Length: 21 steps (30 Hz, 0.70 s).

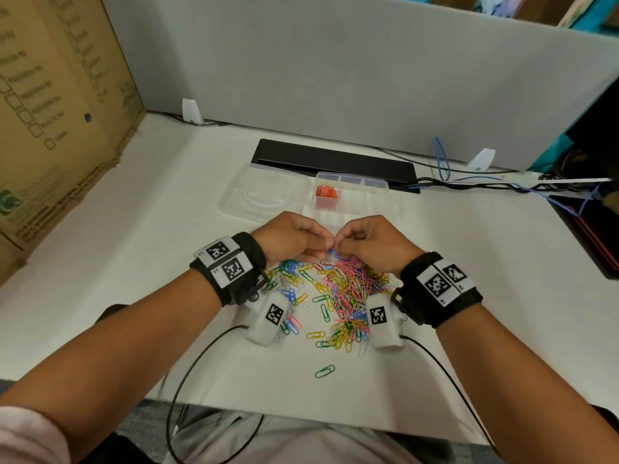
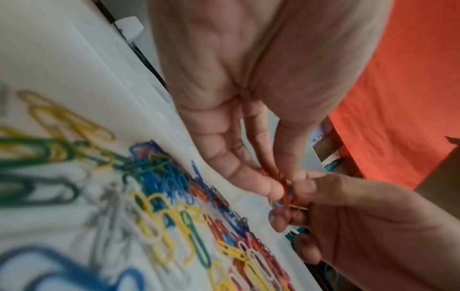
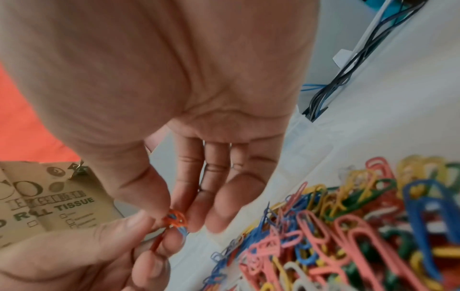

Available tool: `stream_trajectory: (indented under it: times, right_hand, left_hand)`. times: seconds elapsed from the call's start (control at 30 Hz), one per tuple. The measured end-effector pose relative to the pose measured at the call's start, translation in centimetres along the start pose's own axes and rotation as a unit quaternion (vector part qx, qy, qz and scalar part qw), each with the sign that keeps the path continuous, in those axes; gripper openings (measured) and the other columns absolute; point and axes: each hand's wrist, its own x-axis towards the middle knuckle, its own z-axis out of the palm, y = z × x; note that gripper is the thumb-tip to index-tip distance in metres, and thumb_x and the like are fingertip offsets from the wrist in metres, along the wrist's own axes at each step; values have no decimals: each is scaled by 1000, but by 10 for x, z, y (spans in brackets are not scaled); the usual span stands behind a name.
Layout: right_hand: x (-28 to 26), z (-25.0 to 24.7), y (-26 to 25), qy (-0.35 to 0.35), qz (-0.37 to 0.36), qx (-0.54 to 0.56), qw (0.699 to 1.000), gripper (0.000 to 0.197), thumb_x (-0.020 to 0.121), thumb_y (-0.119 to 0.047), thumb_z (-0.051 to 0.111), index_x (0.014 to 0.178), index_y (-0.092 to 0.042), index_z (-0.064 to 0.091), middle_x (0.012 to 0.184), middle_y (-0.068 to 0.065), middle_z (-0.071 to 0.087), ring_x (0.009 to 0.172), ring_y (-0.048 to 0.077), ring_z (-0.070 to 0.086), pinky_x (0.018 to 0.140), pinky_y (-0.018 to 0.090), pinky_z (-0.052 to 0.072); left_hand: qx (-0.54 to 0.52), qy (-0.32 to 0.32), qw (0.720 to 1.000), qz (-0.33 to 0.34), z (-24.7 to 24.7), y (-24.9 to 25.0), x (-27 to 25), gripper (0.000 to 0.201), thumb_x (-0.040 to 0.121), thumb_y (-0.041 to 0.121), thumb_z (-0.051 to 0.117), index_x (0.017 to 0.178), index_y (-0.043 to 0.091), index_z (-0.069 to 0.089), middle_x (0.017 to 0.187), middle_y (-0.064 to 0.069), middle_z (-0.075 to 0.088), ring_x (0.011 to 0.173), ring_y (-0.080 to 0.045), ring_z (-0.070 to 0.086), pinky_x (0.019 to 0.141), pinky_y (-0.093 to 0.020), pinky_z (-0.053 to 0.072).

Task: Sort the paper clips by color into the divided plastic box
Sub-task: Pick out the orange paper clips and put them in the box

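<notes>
Hands pinching tangled orange-blue clips.

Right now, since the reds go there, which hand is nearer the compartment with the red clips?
Right. The right hand sits just below the red-clip compartment; the left hand is farther off to its left. Both pinch tangled clips.

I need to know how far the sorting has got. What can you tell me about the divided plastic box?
The divided plastic box is clear, see-through plastic, set flat on the white table beyond both hands and before a black strip. Thin walls split it into small compartments. One compartment at its left end holds a heap of red paper clips; the others look empty, though the plastic makes this hard to judge. Its clear lid lies open on the table to its left. Neither hand touches it.
</notes>
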Motion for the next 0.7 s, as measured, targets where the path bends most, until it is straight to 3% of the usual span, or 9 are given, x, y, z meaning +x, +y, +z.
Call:
stream_trajectory:
  times: [0.1, 0.23, 0.33, 0.43, 0.57, 0.7]
  right_hand:
    - [0, 5, -3, -4, 21, 48, 999, 10, 94, -5, 61, 87, -6, 68, 80, 14, 72, 72, 19, 71, 58, 24, 58]
    - [0, 10, -4, 31, 17, 89, 995, 8, 92, -5, 65, 86, -6, 70, 79, 12, 71, 67, 21, 72, 56, 27, 57]
    - [-1, 12, -6, 90, -13, 74, 993, 12, 91, -6, 65, 81, -10, 71, 83, 8, 70, 74, 27, 72, 56, 31, 57]
    - [-2, 11, -10, 118, -38, 66, 990, 15, 91, -7, 65, 78, -13, 71, 77, 2, 68, 68, 21, 67, 54, 31, 54]
    - [-3, 13, -12, 83, -30, 85, 992, 8, 92, -5, 65, 86, -8, 71, 73, 1, 68, 60, 10, 67, 47, 23, 52]
    - [-3, 11, -9, 74, -23, 144, 987, 5, 90, -6, 69, 89, -2, 72, 68, 1, 70, 58, 9, 66, 44, 20, 47]
  left_hand:
    - [-3, 32, 999, 17, 4, -5, 2, 4, 87, 5, 70, 91, 4, 72, 73, -8, 70, 60, -7, 66, 57, -16, 54]
    - [-40, 63, 997, 8, 2, -7, 3, 10, 87, 7, 71, 93, 0, 71, 72, -10, 67, 57, -10, 62, 56, -19, 52]
    - [-113, 58, 992, -23, 0, -5, 3, 7, 89, 11, 69, 87, 4, 67, 72, -9, 64, 58, -12, 62, 58, -22, 51]
    - [-159, 43, 985, -44, 0, -3, 1, 9, 90, 12, 68, 83, 7, 65, 73, -8, 63, 59, -13, 59, 55, -19, 49]
    - [-163, 39, 985, -45, 2, -2, 0, 10, 88, 12, 69, 82, 6, 66, 69, -6, 62, 57, -11, 57, 53, -18, 49]
    - [-175, 39, 983, -48, -1, -3, 1, 8, 87, 11, 70, 83, 5, 66, 71, -6, 61, 58, -10, 53, 51, -17, 47]
